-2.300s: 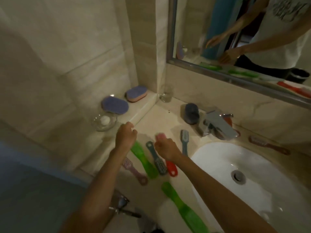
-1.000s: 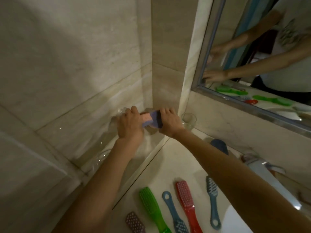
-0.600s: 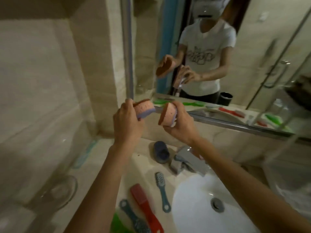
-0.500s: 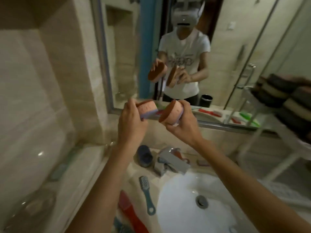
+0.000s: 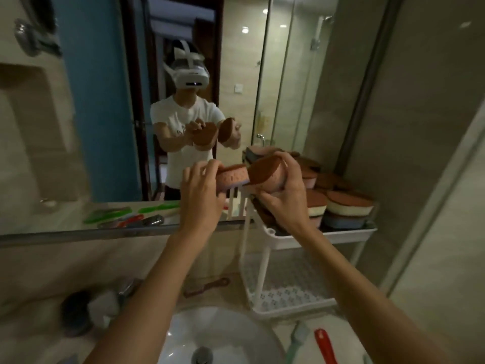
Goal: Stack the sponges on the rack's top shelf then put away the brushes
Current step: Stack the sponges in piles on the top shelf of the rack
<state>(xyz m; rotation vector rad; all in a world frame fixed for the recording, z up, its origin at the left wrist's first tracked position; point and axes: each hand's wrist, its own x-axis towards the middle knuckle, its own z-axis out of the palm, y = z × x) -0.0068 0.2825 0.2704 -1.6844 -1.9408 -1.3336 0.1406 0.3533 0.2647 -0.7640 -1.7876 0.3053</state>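
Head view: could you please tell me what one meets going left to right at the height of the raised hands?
Left hand → pink-sided sponge → brown-faced sponge → stacked sponges on the rack's top shelf.

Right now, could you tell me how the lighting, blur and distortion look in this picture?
Head view: dim, warm light, no heavy glare, only small lamp glints in the mirror. Head view: the left sponge and right sponge, gripped by the left hand and right hand, are fairly sharp; the faucet and red brush are smeared. Head view: wide-angle bending bows the mirror frame.
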